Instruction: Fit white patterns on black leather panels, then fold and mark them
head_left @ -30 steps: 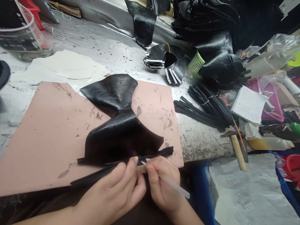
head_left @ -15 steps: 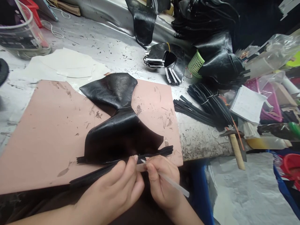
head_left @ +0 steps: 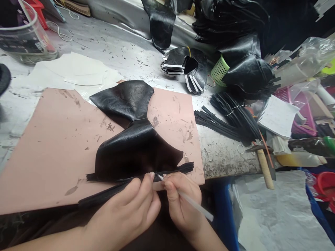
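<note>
at lower centre, the left hand (head_left: 131, 209) pinches the black zipper tape (head_left: 136, 181) against the black leather piece (head_left: 136, 146) on the pink board (head_left: 52, 146); the right hand (head_left: 180, 205) grips a thin white stick (head_left: 188, 202). a slip could smear the leather or shift the tape.
</note>
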### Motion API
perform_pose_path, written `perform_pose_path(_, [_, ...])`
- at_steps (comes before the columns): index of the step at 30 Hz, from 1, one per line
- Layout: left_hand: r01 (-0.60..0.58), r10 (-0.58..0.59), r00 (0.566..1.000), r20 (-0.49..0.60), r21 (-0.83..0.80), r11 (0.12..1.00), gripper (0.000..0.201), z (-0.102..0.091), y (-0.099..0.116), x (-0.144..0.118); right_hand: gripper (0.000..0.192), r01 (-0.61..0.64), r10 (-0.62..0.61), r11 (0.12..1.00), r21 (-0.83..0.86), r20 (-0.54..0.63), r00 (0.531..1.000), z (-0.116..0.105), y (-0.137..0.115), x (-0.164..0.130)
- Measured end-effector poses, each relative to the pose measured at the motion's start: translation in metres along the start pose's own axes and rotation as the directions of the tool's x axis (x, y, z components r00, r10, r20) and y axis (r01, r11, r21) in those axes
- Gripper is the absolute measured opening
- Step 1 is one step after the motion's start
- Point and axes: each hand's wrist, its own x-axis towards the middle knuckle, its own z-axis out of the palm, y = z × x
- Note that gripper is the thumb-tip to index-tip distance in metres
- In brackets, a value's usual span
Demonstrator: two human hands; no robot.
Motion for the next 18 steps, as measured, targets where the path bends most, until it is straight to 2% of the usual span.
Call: perform_pose_path(18, [-0.001, 0.001, 1.0, -0.003, -0.02, 1.0, 0.034, -0.0003, -0.0001, 0.0007, 0.019, 0.003, -0.003, 1.0, 0.009, -0.002, 1.0, 0.0004, 0.0001, -0.0004])
